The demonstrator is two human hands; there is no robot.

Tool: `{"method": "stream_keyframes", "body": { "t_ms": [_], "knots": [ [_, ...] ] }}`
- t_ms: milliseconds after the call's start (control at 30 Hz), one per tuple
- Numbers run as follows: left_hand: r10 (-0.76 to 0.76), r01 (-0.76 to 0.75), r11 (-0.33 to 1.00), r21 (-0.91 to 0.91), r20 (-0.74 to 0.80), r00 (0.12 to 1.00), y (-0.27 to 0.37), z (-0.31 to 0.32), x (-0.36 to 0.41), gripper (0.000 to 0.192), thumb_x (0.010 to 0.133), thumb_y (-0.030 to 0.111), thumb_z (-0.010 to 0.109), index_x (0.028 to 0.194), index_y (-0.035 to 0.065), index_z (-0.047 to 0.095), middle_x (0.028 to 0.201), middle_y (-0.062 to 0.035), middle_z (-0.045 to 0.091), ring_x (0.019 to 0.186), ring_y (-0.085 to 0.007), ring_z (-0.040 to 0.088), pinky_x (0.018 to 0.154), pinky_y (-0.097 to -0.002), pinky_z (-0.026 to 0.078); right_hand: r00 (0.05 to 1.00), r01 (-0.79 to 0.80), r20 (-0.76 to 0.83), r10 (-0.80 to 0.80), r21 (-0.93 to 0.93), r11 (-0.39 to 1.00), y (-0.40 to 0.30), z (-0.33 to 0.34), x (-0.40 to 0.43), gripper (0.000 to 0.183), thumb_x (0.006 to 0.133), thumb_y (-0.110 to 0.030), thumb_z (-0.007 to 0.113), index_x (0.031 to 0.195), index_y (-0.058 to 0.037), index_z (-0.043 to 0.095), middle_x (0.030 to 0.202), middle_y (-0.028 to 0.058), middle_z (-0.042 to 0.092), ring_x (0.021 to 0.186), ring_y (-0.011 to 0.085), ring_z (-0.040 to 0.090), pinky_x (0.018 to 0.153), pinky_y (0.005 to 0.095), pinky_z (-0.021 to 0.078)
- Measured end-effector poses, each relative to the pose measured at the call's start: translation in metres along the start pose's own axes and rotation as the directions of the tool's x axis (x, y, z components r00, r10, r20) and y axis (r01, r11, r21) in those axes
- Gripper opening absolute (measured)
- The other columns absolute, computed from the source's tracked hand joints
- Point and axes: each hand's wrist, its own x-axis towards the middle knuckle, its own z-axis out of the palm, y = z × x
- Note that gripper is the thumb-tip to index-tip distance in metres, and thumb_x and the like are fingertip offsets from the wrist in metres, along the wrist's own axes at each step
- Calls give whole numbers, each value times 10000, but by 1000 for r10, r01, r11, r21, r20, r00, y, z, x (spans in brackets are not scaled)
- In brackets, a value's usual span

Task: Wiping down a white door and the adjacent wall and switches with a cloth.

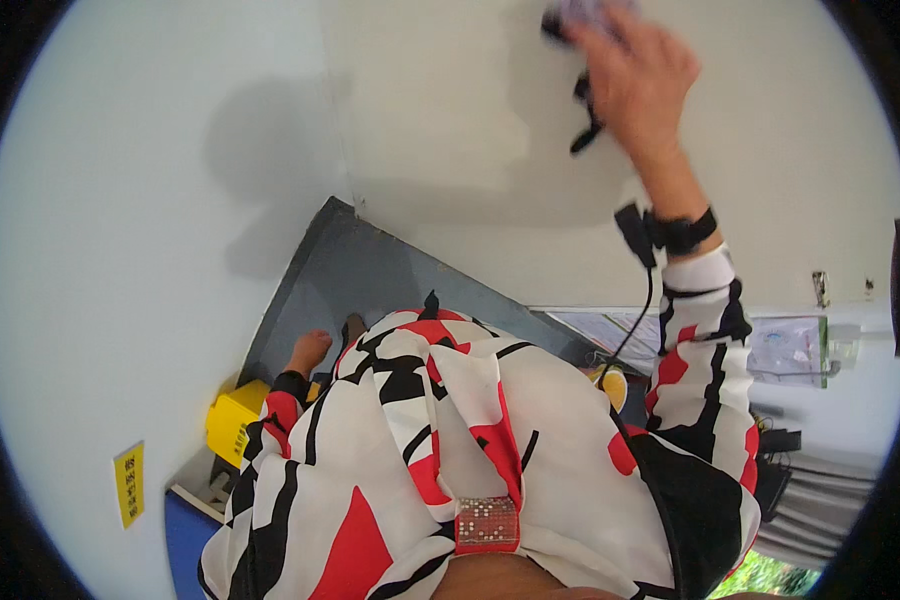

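Note:
My right hand is raised at the top of the view, its fingers closed on a pale purplish cloth-like item. Blur and the frame's edge hide much of that item. Just beneath the hand, a black handle-like fitting shows against an off-white door-like panel. A black band with a small cabled device is strapped around my right wrist. My left hand hangs low beside my body, above the grey floor. Its fingers look curled, with nothing visible in them.
A pale wall meets the panel in a corner on the left. A yellow bin stands by my left arm, near a blue-sided object. Right of me are a metal latch, posted papers and a grey curtain.

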Motion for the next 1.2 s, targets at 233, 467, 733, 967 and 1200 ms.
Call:
{"method": "stream_keyframes", "body": {
  "t_ms": [233, 467, 733, 967, 1200],
  "knots": [
    [-236, 219, 965, -147, -113, 965, 18, 41, -27, 143, 789, 104, 519, 789, 56, 654, 912, -139, 646, 851, -337, 628, 698, -432, 529, 914, 321, 221, -340, 119, 940, -47, 53, 12, 322, 824, -174, 552, 1137, -227, 601, 1164, -11, 540, 998, 186, 497, 816, 381, 375],
    [-369, 369, 926, -77, 6, 929, 44, 49, -46, 241, 823, 184, 470, 785, 41, 660, 873, -159, 642, 853, -356, 614, 757, -455, 499, 441, 511, 545, -713, 501, 699, -81, 88, -122, 246, 858, -239, 521, 1053, -148, 639, 1174, 22, 554, 1062, 202, 475, 874, 368, 377],
    [-524, 528, 833, -164, 70, 849, 89, 65, -59, 277, 841, 227, 468, 875, 32, 662, 971, -185, 644, 890, -396, 606, 781, -474, 490, 952, 306, -68, -298, 222, 926, -120, 102, 95, 279, 829, -149, 504, 1088, -138, 606, 1166, 58, 559, 1037, 242, 505, 820, 401, 378],
    [-820, 591, 280, -756, 132, 557, 207, 35, -44, 297, 808, 284, 540, 936, 49, 669, 1006, -165, 651, 930, -387, 599, 812, -444, 487, 816, 546, 92, -571, 207, 812, -166, 178, 4, 302, 837, -162, 500, 1120, -154, 604, 1153, 26, 548, 1063, 210, 473, 775, 379, 376],
    [-847, 705, 432, -562, 15, 532, 231, 163, -124, 254, 811, 220, 509, 823, 12, 655, 933, -208, 642, 890, -393, 607, 787, -447, 498, 356, 447, 467, -810, 676, 586, -143, 131, -272, 201, 837, -178, 514, 955, -104, 659, 995, 71, 620, 1047, 253, 492, 898, 418, 355]
  ]
}}
